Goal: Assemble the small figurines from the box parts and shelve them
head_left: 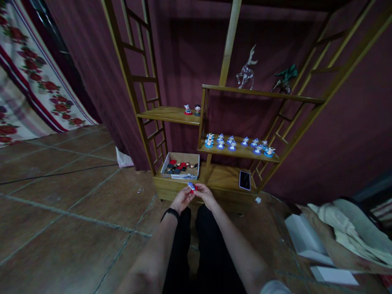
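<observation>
Between my two hands, just in front of the lower shelf, is a small figurine (191, 186) with a purple-blue top and a red base. My left hand (183, 198) pinches it from the left, and my right hand (204, 193) grips its red part from the right. Right behind them stands an open cardboard box (196, 173) with several red and black figurines (183, 166) lying loose in it. Several white, blue and purple figurines (232, 145) stand upright on the shelf to the right. Two more figurines (188, 109) stand on the left shelf.
The wooden display rack (171, 114) has posts and lattice sides. A phone (244, 180) lies at its lower right. On the top shelf are a clear deer figure (246, 73) and a green figure (285, 78). White boxes (306, 237) and cloth lie on the right; a cable (61, 174) crosses the floor.
</observation>
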The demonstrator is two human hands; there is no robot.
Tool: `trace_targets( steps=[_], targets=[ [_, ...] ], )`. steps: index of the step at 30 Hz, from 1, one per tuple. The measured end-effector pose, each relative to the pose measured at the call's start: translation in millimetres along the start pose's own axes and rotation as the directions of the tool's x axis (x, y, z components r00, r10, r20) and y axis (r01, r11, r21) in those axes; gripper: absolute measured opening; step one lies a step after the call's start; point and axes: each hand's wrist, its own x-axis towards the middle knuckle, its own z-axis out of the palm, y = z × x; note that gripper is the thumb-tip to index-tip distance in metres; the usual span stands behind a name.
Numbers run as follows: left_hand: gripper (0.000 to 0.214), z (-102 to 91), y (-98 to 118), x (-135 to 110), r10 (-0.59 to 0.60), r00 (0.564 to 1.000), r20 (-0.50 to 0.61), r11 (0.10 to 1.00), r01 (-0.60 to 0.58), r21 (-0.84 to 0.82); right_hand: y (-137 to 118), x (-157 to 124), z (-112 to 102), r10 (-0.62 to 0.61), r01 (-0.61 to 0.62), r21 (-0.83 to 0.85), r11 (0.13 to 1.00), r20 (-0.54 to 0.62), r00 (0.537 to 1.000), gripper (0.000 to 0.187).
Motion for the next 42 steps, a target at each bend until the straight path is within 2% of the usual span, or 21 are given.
trace_targets(
  steps=[8,18,24,29,36,42],
  targets=[
    [0.018,-2.7,-1,5,-0.021,1.0,0.019,1.0,0.02,0.019,0,-6,6,-0.078,0.079,-0.063,0.995,0.029,0.997,0.038],
    [0.013,0.9,-3,4,-0.003,1.0,0.003,1.0,0.003,-0.01,5,-3,5,-0.117,0.114,-0.137,0.984,-0.01,0.993,0.033],
    [0.013,3.4,-2,4,-0.024,0.999,-0.026,1.0,0.024,0.007,3,-3,5,-0.088,0.087,-0.111,0.99,-0.01,0.996,0.033],
    [0.011,1.8,-4,6,-0.01,1.0,-0.006,1.0,0.01,0.013,11,6,1,-0.064,0.058,-0.089,0.994,-0.067,0.996,0.032],
    [0.02,2.0,-6,7,0.0,1.0,0.021,1.0,0.001,-0.015,15,13,-6,0.052,-0.045,0.077,0.996,-0.08,0.995,0.039],
    [0.026,1.5,-10,10,0.022,1.0,-0.009,1.0,-0.021,0.021,10,15,-6,0.108,-0.093,0.112,0.989,-0.14,0.984,0.033]
  ],
)
